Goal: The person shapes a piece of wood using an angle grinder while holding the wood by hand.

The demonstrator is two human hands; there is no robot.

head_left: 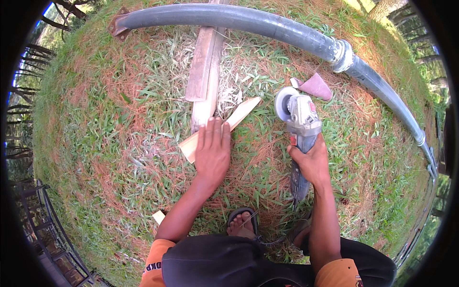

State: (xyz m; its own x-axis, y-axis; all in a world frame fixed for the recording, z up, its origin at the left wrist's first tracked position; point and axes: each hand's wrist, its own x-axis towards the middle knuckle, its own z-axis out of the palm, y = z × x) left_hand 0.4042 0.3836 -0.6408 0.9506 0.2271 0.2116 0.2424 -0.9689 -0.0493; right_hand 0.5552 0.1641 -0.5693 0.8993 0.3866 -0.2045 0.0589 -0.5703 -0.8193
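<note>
My left hand [213,148] lies palm down, fingers stretched, across a pale split wood piece [244,112] that angles over the lower end of a weathered timber [205,108]. A shorter brown board [198,67] lies along that timber. My right hand [311,160] grips a grey angle grinder [306,117] by its body, with its pale disc [284,103] at the upper left, to the right of the wood. A reddish triangular sheet [315,87] lies on the grass just beyond the grinder.
A long grey pipe [253,21] with banded joints and a rusty end plate [118,24] arcs over the timbers and down the right. Grass with dry needles surrounds them. My sandalled feet are below, near a small wood scrap [158,216]. Trees and dark railings line both edges.
</note>
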